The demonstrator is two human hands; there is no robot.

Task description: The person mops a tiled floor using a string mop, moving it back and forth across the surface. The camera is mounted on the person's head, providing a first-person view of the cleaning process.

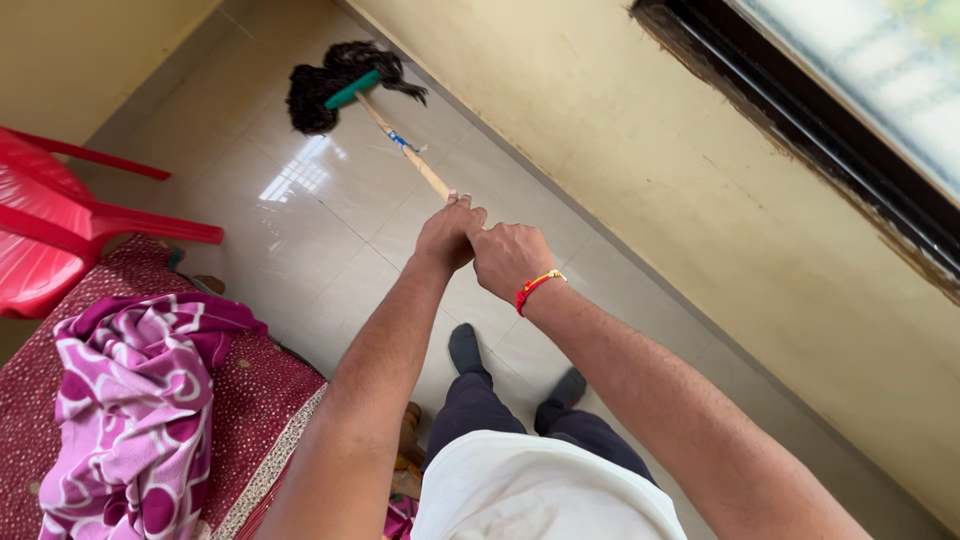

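Both forearms extend; left hand (446, 234) and right hand (509, 259) clench 1 mop handle (405, 146). Mop head (335, 82), probably wet, nears wall (640, 150); glossy floor (310, 230) risks slipping.

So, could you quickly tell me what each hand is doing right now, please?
Left hand: closed around the wooden mop handle, ahead of the other hand.
Right hand: closed on the same handle's near end, just behind the left.

A red plastic chair (60, 225) stands at the left edge of the tiled floor (320, 240), beside a maroon patterned bedspread (255, 390) carrying a crumpled purple-and-white cloth (130, 410), under a dark-framed window (850, 130).
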